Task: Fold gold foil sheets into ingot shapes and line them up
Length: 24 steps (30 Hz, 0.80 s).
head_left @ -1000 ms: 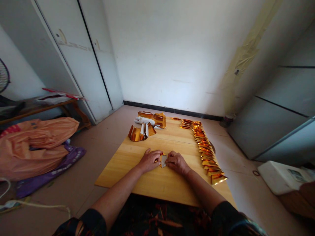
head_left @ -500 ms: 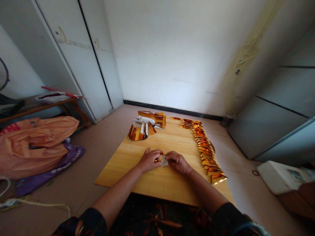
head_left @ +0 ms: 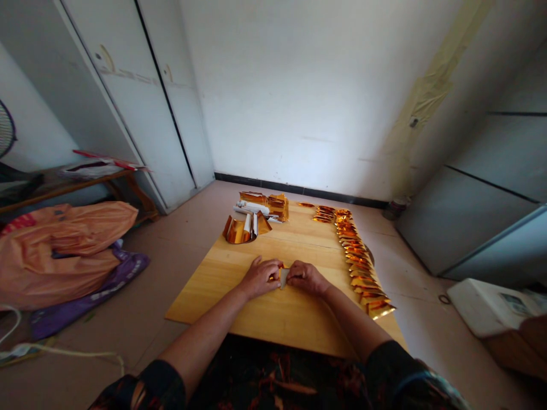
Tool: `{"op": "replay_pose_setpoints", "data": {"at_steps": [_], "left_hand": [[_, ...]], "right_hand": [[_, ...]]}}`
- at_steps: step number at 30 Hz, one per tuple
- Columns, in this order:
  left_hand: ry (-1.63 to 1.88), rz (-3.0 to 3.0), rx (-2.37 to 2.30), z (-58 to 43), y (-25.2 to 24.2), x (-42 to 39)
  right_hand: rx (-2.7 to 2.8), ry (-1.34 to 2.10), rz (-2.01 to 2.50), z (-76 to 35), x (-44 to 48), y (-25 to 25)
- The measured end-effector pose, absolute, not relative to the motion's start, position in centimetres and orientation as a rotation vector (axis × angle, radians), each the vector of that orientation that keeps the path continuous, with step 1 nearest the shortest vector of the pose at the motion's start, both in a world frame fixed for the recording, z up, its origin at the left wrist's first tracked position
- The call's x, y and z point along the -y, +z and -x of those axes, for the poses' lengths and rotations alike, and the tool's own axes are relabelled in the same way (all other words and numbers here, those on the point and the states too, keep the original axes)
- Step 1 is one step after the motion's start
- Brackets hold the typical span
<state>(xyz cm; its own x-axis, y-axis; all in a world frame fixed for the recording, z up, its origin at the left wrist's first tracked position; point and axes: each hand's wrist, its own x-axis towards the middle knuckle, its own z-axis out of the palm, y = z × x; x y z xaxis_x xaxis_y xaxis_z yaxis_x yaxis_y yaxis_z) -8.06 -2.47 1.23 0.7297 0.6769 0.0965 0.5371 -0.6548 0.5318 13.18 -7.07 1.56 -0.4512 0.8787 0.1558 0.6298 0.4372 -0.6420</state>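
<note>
Low over the wooden board, a small piece of foil paper (head_left: 284, 277) shows its pale grey side, with a gold edge on the left. My left hand (head_left: 261, 278) is closed on its left edge, thumb and fingers pinching. My right hand (head_left: 308, 278) pinches the right edge with curled fingers. Part of the paper is hidden behind the fingers. To the right, folded gold foil pieces (head_left: 359, 262) lie overlapping in a long row. Beyond my left hand, loose curled gold foil sheets (head_left: 239, 230) rest on the board.
The wooden board (head_left: 205, 290) spans the space before me. More gold and white sheets (head_left: 277, 208) lie at its far left. An orange bag (head_left: 72, 245) and a purple bag (head_left: 89, 299) are on the left floor. A white box (head_left: 487, 307) stands at right.
My right hand has shifted slightly left, closer to my left hand, and its fingers are curled tighter at the paper. Less of the paper shows. My left hand stays in place.
</note>
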Motion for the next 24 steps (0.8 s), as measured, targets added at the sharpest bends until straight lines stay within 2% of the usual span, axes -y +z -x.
{"op": "replay_pose_setpoints", "data": {"at_steps": [11, 24], "left_hand": [[0.399, -2.454, -0.906, 8.1, 1.5, 2.6], [0.434, -2.446, -0.904, 8.1, 1.3, 2.7]], "right_hand": [[2.205, 0.673, 1.677, -11.4, 6.2, 2.8], [2.177, 0.586, 1.767, -10.7, 6.6, 3.3]]}}
